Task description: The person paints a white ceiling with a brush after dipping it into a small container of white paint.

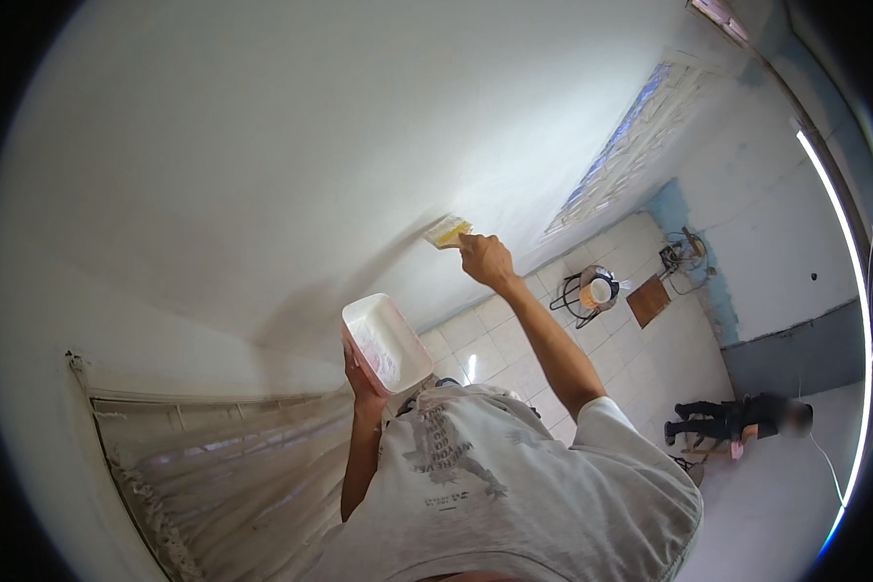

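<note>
Daylight scene, bright overall. Main light from glass-block window (623,145) at 1 o'clock; white wall (262,145) washed pale, near overexposed at centre. Lit strip (834,194) glares along 3 o'clock rim. Soft grey shadow on wall at 9 o'clock side of brush (448,231) and above tray (386,341). Small glare spot on floor tiles (472,365) near centre. Strong fisheye bend, straight edges curving toward rim; black vignette all round. Face of distant person (737,419) at 4 o'clock blurred. Shirt sharp

White tiled floor (495,354): bucket (597,289) in wire stand, brown board (648,301), cable tangle (684,254).
</note>
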`<state>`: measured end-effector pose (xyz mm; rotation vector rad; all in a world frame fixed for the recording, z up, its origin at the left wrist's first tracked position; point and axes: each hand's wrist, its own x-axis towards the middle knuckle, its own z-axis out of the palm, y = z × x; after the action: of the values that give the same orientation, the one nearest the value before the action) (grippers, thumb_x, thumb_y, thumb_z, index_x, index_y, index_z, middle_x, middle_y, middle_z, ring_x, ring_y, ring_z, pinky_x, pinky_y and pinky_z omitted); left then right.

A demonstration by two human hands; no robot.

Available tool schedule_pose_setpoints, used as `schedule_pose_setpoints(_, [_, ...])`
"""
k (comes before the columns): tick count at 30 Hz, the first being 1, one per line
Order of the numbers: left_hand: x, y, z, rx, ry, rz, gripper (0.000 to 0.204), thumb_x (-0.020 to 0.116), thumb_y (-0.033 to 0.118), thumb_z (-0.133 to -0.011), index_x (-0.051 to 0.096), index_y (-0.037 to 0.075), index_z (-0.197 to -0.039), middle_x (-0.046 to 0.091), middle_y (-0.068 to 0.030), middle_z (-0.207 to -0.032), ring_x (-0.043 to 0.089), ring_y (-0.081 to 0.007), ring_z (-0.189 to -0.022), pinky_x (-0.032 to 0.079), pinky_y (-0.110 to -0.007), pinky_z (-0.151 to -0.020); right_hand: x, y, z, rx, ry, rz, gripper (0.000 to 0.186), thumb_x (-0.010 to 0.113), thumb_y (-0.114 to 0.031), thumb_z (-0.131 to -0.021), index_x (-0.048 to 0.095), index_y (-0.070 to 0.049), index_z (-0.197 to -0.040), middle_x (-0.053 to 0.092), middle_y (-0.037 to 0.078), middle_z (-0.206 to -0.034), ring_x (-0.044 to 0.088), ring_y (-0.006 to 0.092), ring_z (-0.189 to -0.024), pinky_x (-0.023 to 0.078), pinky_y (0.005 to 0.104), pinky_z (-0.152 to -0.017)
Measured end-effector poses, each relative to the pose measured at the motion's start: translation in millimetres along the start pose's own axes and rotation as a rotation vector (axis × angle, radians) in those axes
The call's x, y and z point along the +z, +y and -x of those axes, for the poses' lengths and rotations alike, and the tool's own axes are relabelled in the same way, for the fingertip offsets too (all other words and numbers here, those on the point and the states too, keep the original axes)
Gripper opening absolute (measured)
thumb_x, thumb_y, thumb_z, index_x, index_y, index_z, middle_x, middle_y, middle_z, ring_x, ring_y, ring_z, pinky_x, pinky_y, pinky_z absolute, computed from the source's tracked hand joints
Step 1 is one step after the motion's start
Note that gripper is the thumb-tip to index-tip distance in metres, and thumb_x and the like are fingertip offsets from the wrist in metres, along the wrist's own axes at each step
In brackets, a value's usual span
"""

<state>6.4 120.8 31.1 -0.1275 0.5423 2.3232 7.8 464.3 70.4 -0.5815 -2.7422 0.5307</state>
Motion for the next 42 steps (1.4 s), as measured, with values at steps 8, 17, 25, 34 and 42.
schedule_pose_setpoints(8, [15.0, -7.0, 4.2, -0.026, -0.088, -0.053, 0.072, 0.039, 0.064, -0.109, 0.032, 0.022, -0.167, 0.048, -0.0096, -0.161, 0.052, -0.0337, -0.144, 0.048, -0.058, -0.116, -267.8, -126.0, -81.1, -0.311, 0.405, 0.161, 0.027, 0.069, -0.017, -0.101, 0.077, -0.008, -0.125, 0.075, 0.022, -0.087, 0.075, 0.0346, -0.074, 0.060, 0.0415, -0.068])
schedule_pose_setpoints(17, [1.7, -3.6, 10.5, -0.009, -0.140, -0.074, 0.076, 0.044, 0.064, -0.108, 0.032, 0.017, -0.167, 0.047, -0.0120, -0.162, 0.051, -0.0350, -0.145, 0.045, -0.057, -0.119, -209.9, -122.6, -77.0, -0.274, 0.598, 0.142, 0.042, 0.072, -0.019, -0.100, 0.069, -0.017, -0.141, 0.075, 0.015, -0.082, 0.071, 0.0353, -0.068, 0.059, 0.0437, -0.062])
schedule_pose_setpoints(25, [-23.0, 14.0, 42.4, -0.018, -0.125, -0.059, 0.076, 0.043, 0.063, -0.108, 0.031, 0.017, -0.167, 0.046, -0.0118, -0.163, 0.051, -0.0350, -0.146, 0.045, -0.055, -0.120, 26.0, -9.7, -0.3, 0.063, -0.079, 0.115, 0.033, 0.061, -0.020, -0.099, 0.074, -0.013, -0.128, 0.074, 0.029, -0.090, 0.074, 0.0466, -0.081, 0.061, 0.0541, -0.076])
schedule_pose_setpoints(34, [-46.3, 26.2, 49.9, 0.007, 0.007, -0.073, 0.078, 0.044, 0.065, -0.107, 0.032, 0.016, -0.167, 0.047, -0.0132, -0.163, 0.051, -0.0364, -0.146, 0.045, -0.056, -0.119, -212.3, -115.8, -77.2, -0.487, 0.499, 0.225, 0.025, 0.059, -0.020, -0.102, 0.071, -0.010, -0.122, 0.071, 0.019, -0.073, 0.070, 0.0392, -0.062, 0.059, 0.0485, -0.062])
schedule_pose_setpoints(42, [-36.1, 17.3, 48.6, -0.032, -0.047, -0.046, 0.075, 0.041, 0.064, -0.109, 0.032, 0.017, -0.167, 0.047, -0.0128, -0.162, 0.050, -0.0353, -0.146, 0.045, -0.055, -0.120, -170.4, -119.9, -70.6, -0.276, 0.702, 0.108, 0.033, 0.071, -0.024, -0.102, 0.076, -0.017, -0.134, 0.073, 0.015, -0.080, 0.069, 0.0301, -0.062, 0.057, 0.0404, -0.061])
